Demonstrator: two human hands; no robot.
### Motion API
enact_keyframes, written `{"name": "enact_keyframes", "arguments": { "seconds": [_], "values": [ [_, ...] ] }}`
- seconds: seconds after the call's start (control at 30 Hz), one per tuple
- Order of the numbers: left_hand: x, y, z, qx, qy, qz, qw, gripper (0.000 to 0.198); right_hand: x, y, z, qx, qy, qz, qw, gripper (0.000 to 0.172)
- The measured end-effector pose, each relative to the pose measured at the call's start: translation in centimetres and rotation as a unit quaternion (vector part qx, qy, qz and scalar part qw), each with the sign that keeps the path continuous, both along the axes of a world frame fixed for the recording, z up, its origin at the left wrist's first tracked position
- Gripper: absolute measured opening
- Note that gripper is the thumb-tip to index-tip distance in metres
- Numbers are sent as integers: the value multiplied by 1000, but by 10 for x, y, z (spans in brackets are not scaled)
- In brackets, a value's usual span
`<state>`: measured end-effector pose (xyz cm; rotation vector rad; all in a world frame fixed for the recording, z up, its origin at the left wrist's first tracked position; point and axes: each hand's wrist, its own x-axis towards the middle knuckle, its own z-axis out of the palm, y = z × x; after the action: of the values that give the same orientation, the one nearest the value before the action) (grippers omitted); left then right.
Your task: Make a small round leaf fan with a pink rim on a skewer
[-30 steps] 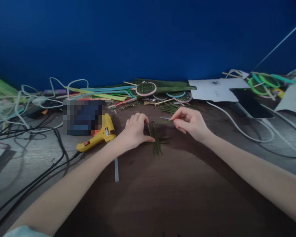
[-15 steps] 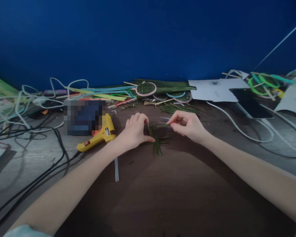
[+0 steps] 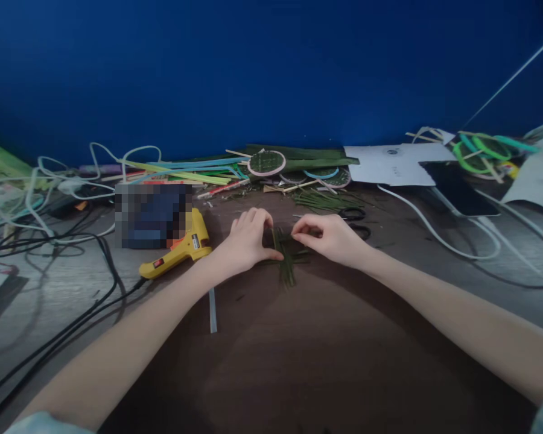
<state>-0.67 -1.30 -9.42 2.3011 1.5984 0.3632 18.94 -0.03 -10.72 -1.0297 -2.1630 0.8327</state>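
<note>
Several narrow green leaf strips (image 3: pixel 286 263) lie crossed over one another on the dark table, between my two hands. My left hand (image 3: pixel 248 244) rests at their left side, thumb and forefinger spread apart, with the thumb tip touching the strips. On the right side, my right hand (image 3: pixel 328 238) is closed in a pinch at a thin crosswise leaf strip, most of which is hidden by the fingers. Behind that hand lie scissors (image 3: pixel 353 213) with dark handles, partly covered by it.
A yellow glue gun (image 3: pixel 176 256) lies left of my left forearm, near a blurred-out object. Round woven leaf pieces (image 3: pixel 266 163), coloured strips and leaf scraps line the back. Paper (image 3: pixel 389 166), a phone (image 3: pixel 461 190) and white cables lie at right; black cables (image 3: pixel 111 265) at left.
My right hand has moved left, bringing its pinched fingertips close to the crossed strips. The scissors' handles now show behind it. My left hand has stayed in place.
</note>
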Motion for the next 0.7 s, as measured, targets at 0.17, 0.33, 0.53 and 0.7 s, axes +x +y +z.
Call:
{"name": "enact_keyframes", "arguments": {
  "seconds": [0.17,0.33,0.53,0.7],
  "values": [
    [-1,0,1,-16,-3,-11,1000,49,-5,-3,3,15,-22,-2,1000,5],
    [-1,0,0,-20,11,-26,999,43,-9,-6,1,20,-51,2,999,6],
    [-2,1,3,-11,23,-65,998,31,-7,-6,1,12,-73,10,997,7],
    [-3,0,5,-10,34,-88,996,27,-6,-6,1,14,-79,15,997,6]
  ]
}}
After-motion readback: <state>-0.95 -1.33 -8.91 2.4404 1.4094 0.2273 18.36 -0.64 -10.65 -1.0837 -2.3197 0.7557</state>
